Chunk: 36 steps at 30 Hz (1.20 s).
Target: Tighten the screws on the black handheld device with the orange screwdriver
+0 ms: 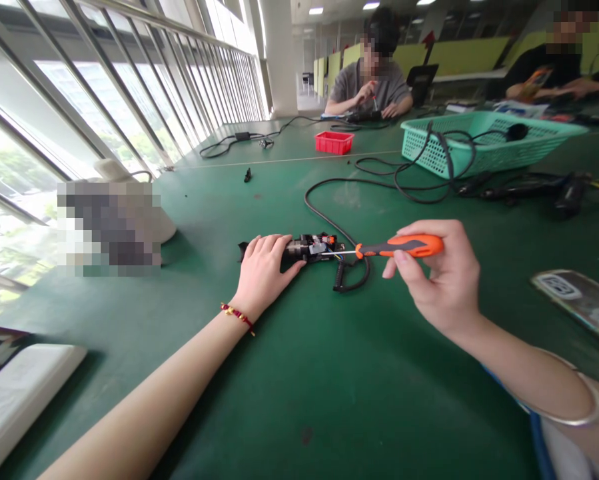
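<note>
A black corded appliance (299,249) lies on the green table with its wiring and inner parts exposed at the right end. Over its left part rests my left hand (264,263), fingers wrapped around the body and thumb along the near side. My right hand (442,273) grips an orange and grey screwdriver (404,247) by the handle, held nearly level. The screwdriver's thin shaft points left, and its tip reaches the exposed parts; whether it sits in a screw cannot be made out. A ribbed black cord sleeve (338,275) lies just below the appliance's open end.
Behind are a small red tray (334,142) and a green basket (494,147) with black cords and other black parts beside it. A phone (579,303) lies at right, a white box (29,407) at left. Two people sit across the table. A small black piece (248,175) lies farther back.
</note>
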Tool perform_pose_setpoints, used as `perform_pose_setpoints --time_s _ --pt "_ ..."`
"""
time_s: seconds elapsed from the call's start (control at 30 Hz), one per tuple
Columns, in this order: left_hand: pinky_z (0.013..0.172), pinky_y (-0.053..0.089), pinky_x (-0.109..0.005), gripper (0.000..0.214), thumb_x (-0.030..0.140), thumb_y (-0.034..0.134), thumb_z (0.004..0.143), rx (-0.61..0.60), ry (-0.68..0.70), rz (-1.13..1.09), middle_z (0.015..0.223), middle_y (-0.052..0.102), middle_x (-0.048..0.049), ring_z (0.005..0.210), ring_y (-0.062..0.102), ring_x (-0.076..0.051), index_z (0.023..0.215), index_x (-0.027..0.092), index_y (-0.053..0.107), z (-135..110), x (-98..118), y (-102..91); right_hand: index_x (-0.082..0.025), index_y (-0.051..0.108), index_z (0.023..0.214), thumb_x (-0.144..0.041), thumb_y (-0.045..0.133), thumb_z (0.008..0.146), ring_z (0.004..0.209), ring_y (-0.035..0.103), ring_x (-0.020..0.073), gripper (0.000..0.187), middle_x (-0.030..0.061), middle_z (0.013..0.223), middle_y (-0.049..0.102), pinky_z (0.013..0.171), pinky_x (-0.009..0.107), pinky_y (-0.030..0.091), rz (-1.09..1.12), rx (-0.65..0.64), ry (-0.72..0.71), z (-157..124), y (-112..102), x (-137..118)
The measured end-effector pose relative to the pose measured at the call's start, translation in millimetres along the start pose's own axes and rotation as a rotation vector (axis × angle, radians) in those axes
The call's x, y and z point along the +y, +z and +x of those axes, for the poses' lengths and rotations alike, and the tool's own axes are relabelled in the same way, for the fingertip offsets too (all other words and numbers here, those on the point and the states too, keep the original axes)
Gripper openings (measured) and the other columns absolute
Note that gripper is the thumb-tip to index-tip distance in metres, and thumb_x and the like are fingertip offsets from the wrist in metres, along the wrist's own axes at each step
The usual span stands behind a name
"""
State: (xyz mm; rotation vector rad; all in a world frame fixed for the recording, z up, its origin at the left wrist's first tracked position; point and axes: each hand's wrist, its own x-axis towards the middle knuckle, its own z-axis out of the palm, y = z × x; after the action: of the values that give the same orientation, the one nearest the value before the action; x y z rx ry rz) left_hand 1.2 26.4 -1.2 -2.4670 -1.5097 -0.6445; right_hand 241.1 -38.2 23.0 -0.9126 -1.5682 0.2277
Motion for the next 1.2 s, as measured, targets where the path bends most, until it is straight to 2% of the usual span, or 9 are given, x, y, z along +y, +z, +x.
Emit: perform_pose_setpoints --time_s 0.23,0.43,0.57,0.77,1.0,1.1,1.2 --pt "0.099 0.034 -0.042 0.040 0.034 0.048 0.083 -0.025 0.026 -0.013 0.115 0.057 -0.0093 0.106 0.049 -0.026 0.120 0.017 0.049 -1 -4 -0.7 -0.024 0.049 0.083 -0.027 0.060 0.078 0.051 0.052 0.0094 0.013 -0.0021 0.075 0.053 0.049 0.025 0.046 -0.059 0.054 0.032 37 6 4" --pt "0.098 0.034 -0.042 0.038 0.033 0.046 0.084 -0.029 0.038 0.000 0.113 0.057 -0.0095 0.104 0.049 -0.026 0.119 0.016 0.049 -1 -4 0.1 -0.024 0.048 0.083 -0.035 0.059 0.078 0.057 0.056 0.0132 0.016 0.0000 0.074 0.053 0.051 0.027 0.047 -0.034 0.189 0.101 32 12 15" --pt "0.098 0.034 -0.041 0.038 0.032 0.045 0.084 -0.035 0.037 0.007 0.114 0.056 -0.0096 0.104 0.048 -0.026 0.119 0.016 0.048 -1 -4 0.3 -0.024 0.047 0.083 -0.032 0.058 0.079 0.055 0.054 0.0123 0.014 -0.0004 0.074 0.052 0.050 0.028 0.047 -0.012 0.168 0.117 27 12 17" --pt "0.100 0.032 -0.042 0.038 0.032 0.046 0.084 -0.039 0.032 0.003 0.113 0.056 -0.0100 0.106 0.048 -0.026 0.119 0.016 0.049 -1 -4 0.5 -0.024 0.048 0.084 -0.028 0.059 0.078 0.061 0.058 0.0134 0.014 -0.0003 0.075 0.052 0.055 0.027 0.049 0.005 0.141 0.114 26 13 17" --pt "0.100 0.032 -0.042 0.038 0.032 0.045 0.084 -0.039 0.035 -0.006 0.113 0.056 -0.0095 0.106 0.048 -0.026 0.119 0.018 0.048 -1 -4 0.8 -0.024 0.049 0.084 -0.032 0.061 0.077 0.059 0.057 0.0125 0.016 -0.0005 0.076 0.053 0.051 0.026 0.047 0.006 0.133 0.135 24 14 20" --pt "0.100 0.032 -0.042 0.038 0.033 0.045 0.085 -0.042 0.034 -0.003 0.113 0.056 -0.0097 0.106 0.048 -0.026 0.119 0.017 0.048 -1 -4 0.5 -0.023 0.048 0.074 -0.035 0.061 0.077 0.052 0.052 0.0117 0.018 -0.0025 0.065 0.051 0.049 0.026 0.043 -0.062 0.128 0.151 25 12 19" --pt "0.100 0.032 -0.041 0.038 0.032 0.044 0.084 -0.039 0.039 -0.006 0.112 0.055 -0.0093 0.106 0.048 -0.025 0.119 0.018 0.048 -1 -5 1.0 -0.022 0.045 0.060 -0.040 0.059 0.078 0.046 0.041 0.0102 0.029 -0.0047 0.051 0.041 0.047 0.026 0.034 -0.226 0.104 0.133 29 9 15"
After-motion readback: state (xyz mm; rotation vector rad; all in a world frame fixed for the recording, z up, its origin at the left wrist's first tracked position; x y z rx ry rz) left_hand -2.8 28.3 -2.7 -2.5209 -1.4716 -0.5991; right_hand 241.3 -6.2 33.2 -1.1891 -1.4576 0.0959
